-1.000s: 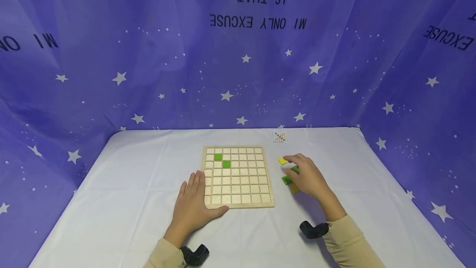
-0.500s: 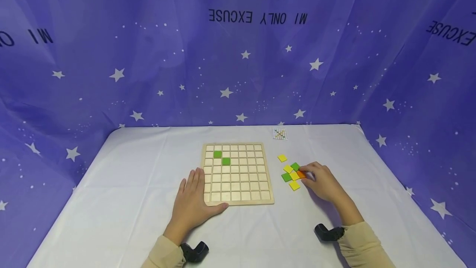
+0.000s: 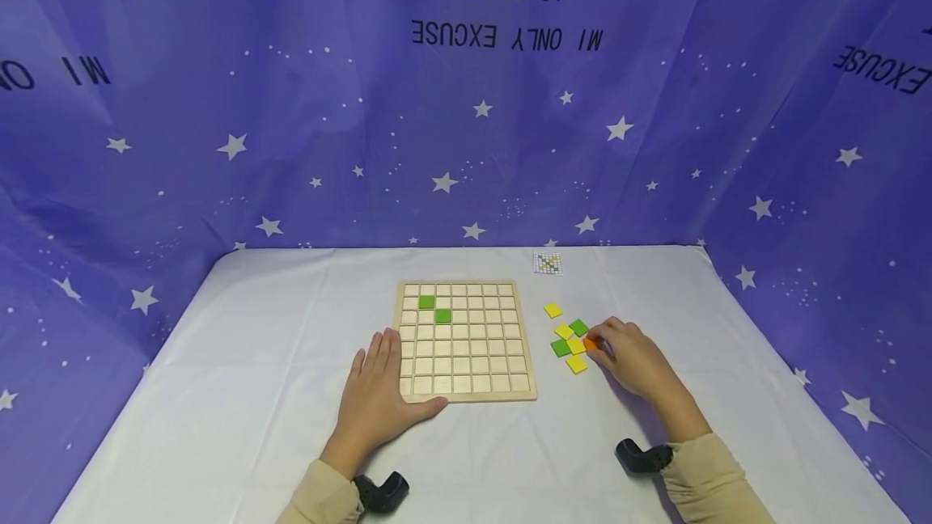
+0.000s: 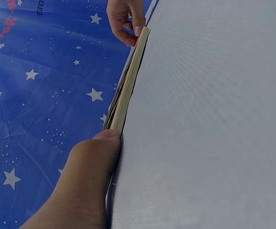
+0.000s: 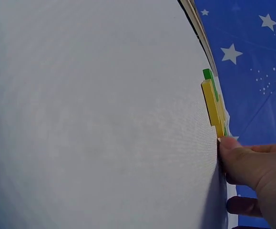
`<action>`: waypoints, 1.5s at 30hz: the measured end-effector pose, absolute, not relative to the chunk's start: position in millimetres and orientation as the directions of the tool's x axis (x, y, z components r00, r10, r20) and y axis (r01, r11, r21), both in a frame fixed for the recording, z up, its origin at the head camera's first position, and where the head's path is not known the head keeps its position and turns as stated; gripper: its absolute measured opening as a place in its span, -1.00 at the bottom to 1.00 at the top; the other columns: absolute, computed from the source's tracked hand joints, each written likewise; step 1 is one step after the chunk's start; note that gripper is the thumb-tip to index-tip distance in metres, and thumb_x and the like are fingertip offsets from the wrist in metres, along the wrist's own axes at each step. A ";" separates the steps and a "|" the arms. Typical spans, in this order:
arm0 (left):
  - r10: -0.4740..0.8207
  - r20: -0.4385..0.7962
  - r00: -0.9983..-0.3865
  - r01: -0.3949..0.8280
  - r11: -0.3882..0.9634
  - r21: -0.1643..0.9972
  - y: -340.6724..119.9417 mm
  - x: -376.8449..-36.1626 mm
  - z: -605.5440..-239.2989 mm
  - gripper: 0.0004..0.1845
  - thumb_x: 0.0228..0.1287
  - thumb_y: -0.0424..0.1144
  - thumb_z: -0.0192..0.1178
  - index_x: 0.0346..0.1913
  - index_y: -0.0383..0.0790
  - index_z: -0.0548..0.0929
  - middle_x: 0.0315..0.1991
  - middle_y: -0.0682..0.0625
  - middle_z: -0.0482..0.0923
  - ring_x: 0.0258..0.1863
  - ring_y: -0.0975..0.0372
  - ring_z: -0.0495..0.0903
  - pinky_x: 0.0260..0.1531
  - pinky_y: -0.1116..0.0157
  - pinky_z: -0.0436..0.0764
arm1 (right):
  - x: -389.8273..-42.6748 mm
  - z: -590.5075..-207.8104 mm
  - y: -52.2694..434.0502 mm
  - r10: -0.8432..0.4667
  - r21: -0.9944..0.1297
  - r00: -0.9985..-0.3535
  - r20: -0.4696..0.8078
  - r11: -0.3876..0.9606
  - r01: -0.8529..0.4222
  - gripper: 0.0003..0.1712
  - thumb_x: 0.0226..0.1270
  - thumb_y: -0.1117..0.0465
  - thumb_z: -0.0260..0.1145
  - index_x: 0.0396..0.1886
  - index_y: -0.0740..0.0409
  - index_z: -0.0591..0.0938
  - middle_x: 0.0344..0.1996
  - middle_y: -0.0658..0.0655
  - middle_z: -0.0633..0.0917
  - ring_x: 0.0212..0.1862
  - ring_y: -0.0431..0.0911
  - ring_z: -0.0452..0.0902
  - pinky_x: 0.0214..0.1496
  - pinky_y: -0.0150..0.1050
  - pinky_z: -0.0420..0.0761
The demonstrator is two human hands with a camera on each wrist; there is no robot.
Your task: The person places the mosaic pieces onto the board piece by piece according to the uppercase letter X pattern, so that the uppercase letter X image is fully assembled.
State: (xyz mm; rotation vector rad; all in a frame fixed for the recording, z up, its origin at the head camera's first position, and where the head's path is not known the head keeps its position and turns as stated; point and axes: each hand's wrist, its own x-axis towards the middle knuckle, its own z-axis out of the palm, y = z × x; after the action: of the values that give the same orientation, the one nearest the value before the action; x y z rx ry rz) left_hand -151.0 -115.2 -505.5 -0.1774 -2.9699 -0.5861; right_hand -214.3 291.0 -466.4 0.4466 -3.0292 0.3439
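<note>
My left hand [image 3: 374, 399] rests against the left side of the wooden grid board [image 3: 480, 385], fingers straight and thumb along its front edge. In the left wrist view, the thumb [image 4: 92, 160] touches the board's rim. Two green tiles [image 3: 426, 302] sit diagonally in the board's upper-left cells. To the right of the board, my right hand [image 3: 635, 356] pinches an orange tile [image 3: 590, 344] between thumb and fingers at the right side of a tile cluster. Beside it lie yellow tiles [image 3: 577, 364] and green tiles [image 3: 560, 348]. Fingertips partly cover the orange tile.
A small printed pattern card [image 3: 548, 264] lies behind the tiles, near the back edge of the white-covered table [image 3: 233, 395]. One yellow tile [image 3: 553, 310] lies apart from the cluster. A purple star-patterned curtain [image 3: 379, 120] surrounds the table at the back and sides.
My right hand has moved right from above the tiles to the orange tile, uncovering the yellow and green ones. Left hand and board keep their places.
</note>
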 end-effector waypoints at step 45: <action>0.094 0.162 -0.982 0.148 0.918 0.367 -115.2 -150.0 -502.8 0.46 -0.19 0.68 0.14 0.55 -0.40 0.01 0.57 -0.25 0.02 0.59 -0.08 0.00 0.54 -0.10 0.01 | -236.3 -471.3 96.2 -0.433 -0.248 -0.864 0.258 0.835 -0.492 -0.70 0.28 -0.09 0.40 -0.13 -0.03 0.77 -0.17 -0.08 0.70 -0.19 -0.13 0.55 -0.18 -0.23 0.64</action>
State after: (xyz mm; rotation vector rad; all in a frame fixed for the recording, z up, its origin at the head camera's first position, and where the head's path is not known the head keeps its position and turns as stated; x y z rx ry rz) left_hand -150.0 -115.2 -502.8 -0.1861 -2.9374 -0.5790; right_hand -236.3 96.2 -471.3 0.7190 -2.8238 0.4572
